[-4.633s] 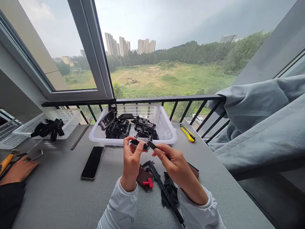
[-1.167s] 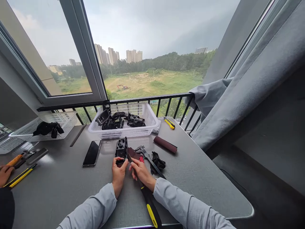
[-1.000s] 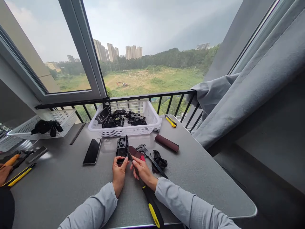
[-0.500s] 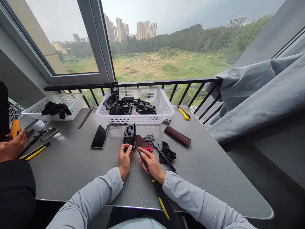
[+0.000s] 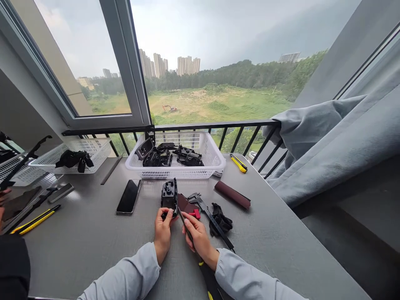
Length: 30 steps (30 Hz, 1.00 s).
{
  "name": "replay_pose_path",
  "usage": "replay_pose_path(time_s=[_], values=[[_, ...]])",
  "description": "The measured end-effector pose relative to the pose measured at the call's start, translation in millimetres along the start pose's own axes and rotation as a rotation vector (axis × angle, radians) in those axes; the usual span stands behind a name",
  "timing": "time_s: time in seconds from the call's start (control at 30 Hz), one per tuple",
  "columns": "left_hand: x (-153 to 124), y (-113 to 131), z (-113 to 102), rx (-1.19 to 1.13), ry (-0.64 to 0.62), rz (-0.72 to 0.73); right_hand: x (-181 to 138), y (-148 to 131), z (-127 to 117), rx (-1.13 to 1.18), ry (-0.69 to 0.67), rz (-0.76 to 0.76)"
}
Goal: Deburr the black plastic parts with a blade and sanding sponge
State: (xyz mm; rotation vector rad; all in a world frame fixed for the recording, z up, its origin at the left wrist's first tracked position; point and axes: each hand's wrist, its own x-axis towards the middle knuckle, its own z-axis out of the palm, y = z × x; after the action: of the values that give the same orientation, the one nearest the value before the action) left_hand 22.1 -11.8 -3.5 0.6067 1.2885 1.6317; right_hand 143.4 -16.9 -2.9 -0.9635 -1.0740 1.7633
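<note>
- A co-worker's dark sleeve (image 5: 12, 266) is at the far left edge, with a yellow knife (image 5: 35, 218) on the table (image 5: 78, 250) beside it.
- A small basket (image 5: 93, 152) at the back left holds black gloves.
- A phone (image 5: 128, 196) lies face up, just left of my work.
- My left hand (image 5: 163, 233) pinches the near end of the black part (image 5: 169, 195), which rests on the table in front of the big basket (image 5: 215, 160).
- My right hand (image 5: 197, 238) is closed around a long tool (image 5: 183, 216), whose tip is at the part's near right corner and whose handle runs back under my wrist.
- A caliper (image 5: 212, 218) and a glove (image 5: 222, 220) lie just right of that hand.
- A brown block (image 5: 232, 194) lies further right.
- A yellow cutter (image 5: 239, 163) is by the railing.
</note>
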Motion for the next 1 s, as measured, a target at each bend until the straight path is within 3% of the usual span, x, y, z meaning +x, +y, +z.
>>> replay_pose_path(time_s=[0.73, 1.0], values=[[2.0, 1.1, -0.9, -0.021, 0.031, -0.030, 1.6, 3.8, -4.4, 0.016, -0.042, 0.010], [2.4, -2.0, -2.4, 0.124, 0.106, 0.137, 10.8, 2.0, -10.9, 0.061, 0.049, -0.001]])
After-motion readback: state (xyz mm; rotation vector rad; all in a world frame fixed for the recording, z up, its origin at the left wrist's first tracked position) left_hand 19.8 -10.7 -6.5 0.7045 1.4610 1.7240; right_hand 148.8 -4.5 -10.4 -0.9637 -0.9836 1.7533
